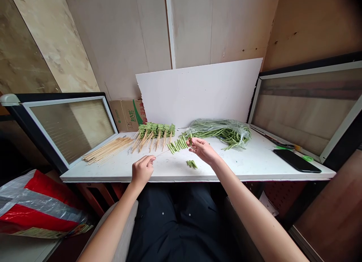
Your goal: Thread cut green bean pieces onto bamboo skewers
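My left hand (pixel 143 169) is closed round the lower end of a thin wooden skewer (pixel 162 153). Several short cut green bean pieces (pixel 177 145) are threaded side by side along it. At the tip end, my right hand (pixel 202 149) pinches one more green bean piece (pixel 190 139) between thumb and fingers. Below the skewer, a few loose cut pieces (pixel 192 164) lie on the white table. Behind my left hand is a stack of filled green bean skewers (pixel 157 130), their bare sticks pointing toward me.
Bare skewers (pixel 109 149) lie in a pile at the left. Long green beans (pixel 223 131) in a clear plastic bag rest at the back right. A black phone (pixel 296 161) and scissors (pixel 284 144) are on the right. A white board (pixel 200 92) and a cardboard box (pixel 127 114) stand behind.
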Tool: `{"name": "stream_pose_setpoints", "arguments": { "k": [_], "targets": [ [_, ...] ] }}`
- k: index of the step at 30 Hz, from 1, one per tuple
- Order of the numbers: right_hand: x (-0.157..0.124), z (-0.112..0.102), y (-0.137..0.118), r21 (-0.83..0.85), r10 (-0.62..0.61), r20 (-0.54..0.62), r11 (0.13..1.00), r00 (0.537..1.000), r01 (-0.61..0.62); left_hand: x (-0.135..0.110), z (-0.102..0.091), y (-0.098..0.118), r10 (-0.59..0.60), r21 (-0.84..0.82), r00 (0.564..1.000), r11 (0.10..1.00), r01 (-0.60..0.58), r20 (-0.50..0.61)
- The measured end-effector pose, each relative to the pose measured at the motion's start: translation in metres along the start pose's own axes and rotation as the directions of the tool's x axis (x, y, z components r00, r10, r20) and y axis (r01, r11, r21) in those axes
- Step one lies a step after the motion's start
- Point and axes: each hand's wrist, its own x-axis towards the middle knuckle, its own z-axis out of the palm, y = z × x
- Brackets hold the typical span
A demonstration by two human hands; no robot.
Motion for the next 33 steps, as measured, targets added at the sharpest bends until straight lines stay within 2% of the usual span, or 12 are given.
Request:
{"name": "stream_pose_setpoints", "arguments": {
  "k": [23,33],
  "targets": [
    [0.0007,-0.0013,0.0010,-0.025,-0.002,-0.018,1.000,1.000,0.002,-0.0007,0.0009,-0.0007,-0.010,-0.009,1.000,1.000,0.010,0.015],
    [0.0030,-0.0047,0.0029,-0.109,-0.005,-0.140,0.994,0.990,-0.010,-0.0016,0.0001,-0.0038,0.006,0.040,1.000,0.999,-0.006,0.013]
  ]
}}
